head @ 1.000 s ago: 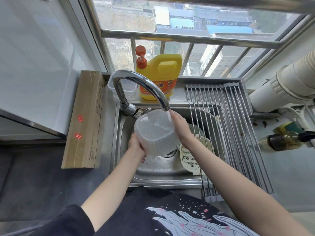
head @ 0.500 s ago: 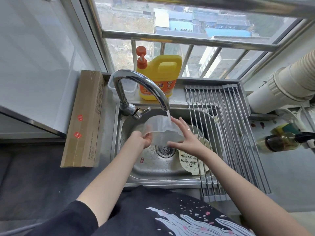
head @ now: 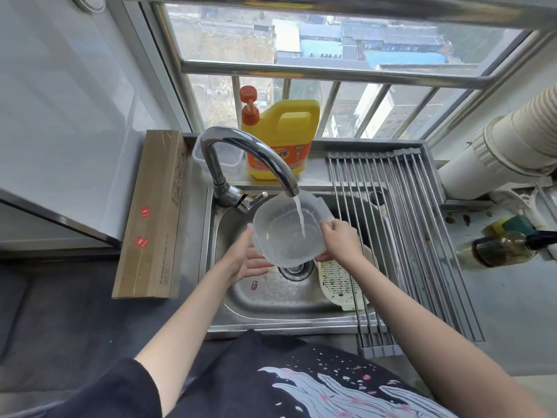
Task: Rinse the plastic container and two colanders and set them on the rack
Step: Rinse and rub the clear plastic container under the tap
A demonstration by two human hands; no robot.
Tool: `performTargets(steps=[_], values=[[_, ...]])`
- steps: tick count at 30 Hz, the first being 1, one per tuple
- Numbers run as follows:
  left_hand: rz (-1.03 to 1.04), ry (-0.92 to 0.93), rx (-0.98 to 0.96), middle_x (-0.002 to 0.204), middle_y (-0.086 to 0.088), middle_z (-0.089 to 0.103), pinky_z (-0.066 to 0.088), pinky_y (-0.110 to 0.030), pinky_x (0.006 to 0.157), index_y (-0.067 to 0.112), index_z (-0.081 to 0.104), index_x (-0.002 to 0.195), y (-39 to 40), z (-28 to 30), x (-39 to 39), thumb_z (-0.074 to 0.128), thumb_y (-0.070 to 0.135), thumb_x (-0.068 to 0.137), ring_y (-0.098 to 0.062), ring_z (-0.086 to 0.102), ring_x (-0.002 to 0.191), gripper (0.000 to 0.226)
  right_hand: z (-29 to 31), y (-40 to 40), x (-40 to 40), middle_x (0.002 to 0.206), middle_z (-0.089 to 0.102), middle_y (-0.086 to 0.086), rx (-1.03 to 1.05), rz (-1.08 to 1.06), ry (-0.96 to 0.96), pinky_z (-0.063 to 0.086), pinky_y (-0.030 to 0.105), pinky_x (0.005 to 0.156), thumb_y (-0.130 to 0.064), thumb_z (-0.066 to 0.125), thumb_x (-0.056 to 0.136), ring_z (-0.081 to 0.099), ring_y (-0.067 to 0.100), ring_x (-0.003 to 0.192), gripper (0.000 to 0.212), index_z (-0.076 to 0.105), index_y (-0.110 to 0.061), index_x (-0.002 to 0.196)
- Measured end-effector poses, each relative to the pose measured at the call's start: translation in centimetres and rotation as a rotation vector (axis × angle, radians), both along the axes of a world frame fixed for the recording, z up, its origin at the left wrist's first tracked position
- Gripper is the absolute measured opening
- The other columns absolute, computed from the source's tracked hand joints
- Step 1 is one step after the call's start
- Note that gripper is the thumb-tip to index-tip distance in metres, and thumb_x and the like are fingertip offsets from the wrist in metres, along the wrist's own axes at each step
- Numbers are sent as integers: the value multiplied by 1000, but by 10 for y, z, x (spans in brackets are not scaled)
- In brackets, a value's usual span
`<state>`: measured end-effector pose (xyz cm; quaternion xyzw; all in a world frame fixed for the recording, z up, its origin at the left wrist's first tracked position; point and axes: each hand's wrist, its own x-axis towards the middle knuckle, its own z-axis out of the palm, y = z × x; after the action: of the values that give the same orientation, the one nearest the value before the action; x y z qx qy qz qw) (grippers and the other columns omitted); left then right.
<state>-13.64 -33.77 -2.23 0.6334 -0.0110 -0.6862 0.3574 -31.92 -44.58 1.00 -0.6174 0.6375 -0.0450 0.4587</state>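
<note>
Since half a second ago the plastic container (head: 287, 233) has been turned mouth-up, so the stream from the faucet (head: 250, 152) now falls straight into it; before, it was held tilted on its side. Right hand (head: 340, 241) grips the container's right rim, fingers curled over the edge. Left hand (head: 245, 262) lies open, palm up, at the lower left wall, supporting more than gripping; whether its fingers close on the rim cannot be told. Container is held over the sink (head: 271, 303), above the drain (head: 294, 268), a little water pooled inside. One cream colander (head: 339, 283) lies in the sink at right, partly under the rack (head: 401, 230); a second is not made out. Rack itself carries nothing yet. Judgement: rinse of the first item is underway, with everything left to place. Risks: as water collects, weight shifts onto a wet one-sided grip and the container could tip or slip into the sink; the stream striking the floor of the container may splash toward the worktop (head: 512, 297) and the cardboard box (head: 153, 212).
</note>
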Motion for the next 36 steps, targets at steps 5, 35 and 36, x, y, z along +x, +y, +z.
performTargets(steps=[5,35,36], values=[[-23,-174,-93,125,-19,57,59,-27,54,6,44,131,-2,-8,-9,51,5,94,-25,65,79,38,7,9,-6,88,61,11,-28,132,60,55,31,44,-48,39,96,67,21,45,35,44,-14,102],[-250,-536,74,80,-7,64,43,-27,61,8,60,93,-12,10,27,24,48,99,-22,62,58,54,-27,-25,-22,105,62,11,90,-91,-180,34,20,38,-16,46,97,43,10,49,35,46,-15,132],[-246,-525,77,82,-8,64,44,-28,63,9,60,92,-13,10,27,24,48,100,-23,62,61,54,-25,-21,-16,107,62,10,111,-40,-179,35,19,38,-16,46,97,43,10,49,34,46,-16,131]])
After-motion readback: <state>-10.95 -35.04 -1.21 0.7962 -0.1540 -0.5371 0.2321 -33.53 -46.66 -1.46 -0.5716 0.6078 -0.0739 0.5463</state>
